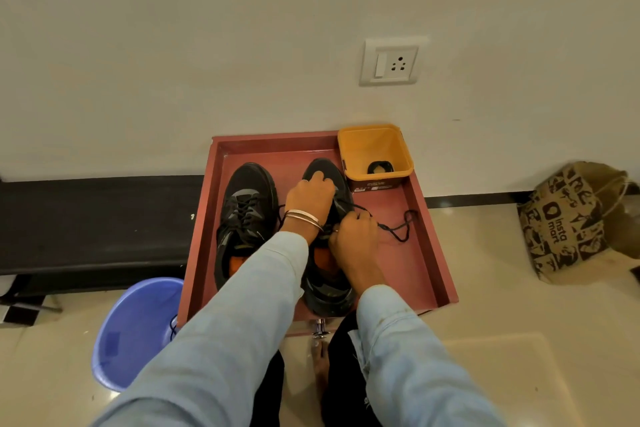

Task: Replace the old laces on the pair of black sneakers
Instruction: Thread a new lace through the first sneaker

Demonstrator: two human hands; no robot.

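Observation:
Two black sneakers stand toes-away in a red tray (429, 246). The left sneaker (247, 218) is laced. My left hand (310, 199) grips the front of the right sneaker (327, 291), fingers curled over its toe. My right hand (353, 236) pinches a black lace (398, 230) at the shoe's eyelets; the lace's loose end trails right across the tray floor. My hands hide most of the right sneaker's lacing.
A yellow tub (375, 152) with a dark coiled item inside sits in the tray's far right corner. A blue bucket (135, 333) stands left of the tray, a lace end over its rim. A printed paper bag (568, 222) rests at the right by the wall.

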